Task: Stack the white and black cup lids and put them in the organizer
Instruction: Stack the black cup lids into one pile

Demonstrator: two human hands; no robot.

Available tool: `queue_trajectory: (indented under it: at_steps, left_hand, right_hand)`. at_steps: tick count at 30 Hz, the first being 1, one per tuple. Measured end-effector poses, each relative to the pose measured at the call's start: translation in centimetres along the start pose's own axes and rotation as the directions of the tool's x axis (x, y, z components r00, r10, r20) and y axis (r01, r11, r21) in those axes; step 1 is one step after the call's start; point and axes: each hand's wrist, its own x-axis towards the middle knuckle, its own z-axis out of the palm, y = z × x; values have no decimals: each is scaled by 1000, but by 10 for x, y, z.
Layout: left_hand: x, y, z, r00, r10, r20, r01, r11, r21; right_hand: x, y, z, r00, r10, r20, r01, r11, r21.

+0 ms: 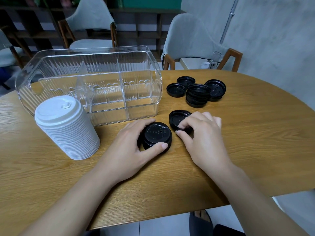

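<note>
A tall stack of white lids (pixel 67 128) stands on the wooden table at the left, in front of the clear plastic organizer (pixel 88 79). My left hand (pixel 129 145) grips a short stack of black lids (pixel 156 135), thumb and fingers curled round its rim. Just to its right, my right hand (pixel 201 133) pinches the near rim of a single upturned black lid (pixel 177 118), tilting it. More black lids (pixel 197 91), some stacked and some single, lie farther back on the right.
The organizer has dividers forming several compartments, and its inside shows nothing. The round table (pixel 238 150) ends close at the right and near side. Grey chairs (pixel 192 38) stand behind the table.
</note>
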Motion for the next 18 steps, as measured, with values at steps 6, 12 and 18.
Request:
queue_trajectory:
  at_steps: [6, 12, 18]
  left_hand:
    - [0, 1, -1, 1000, -6, -20, 6, 1000, -9]
    - [0, 0, 0, 1000, -2, -19, 1, 1000, -14]
    - [-1, 2, -1, 999, 6, -45, -10, 996, -93]
  right_hand:
    - [1, 1, -7, 997, 67, -40, -62, 989, 136]
    - [0, -11, -24, 991, 130, -33, -104, 900, 423]
    - [0, -28, -35, 976, 203, 81, -191, 609, 770]
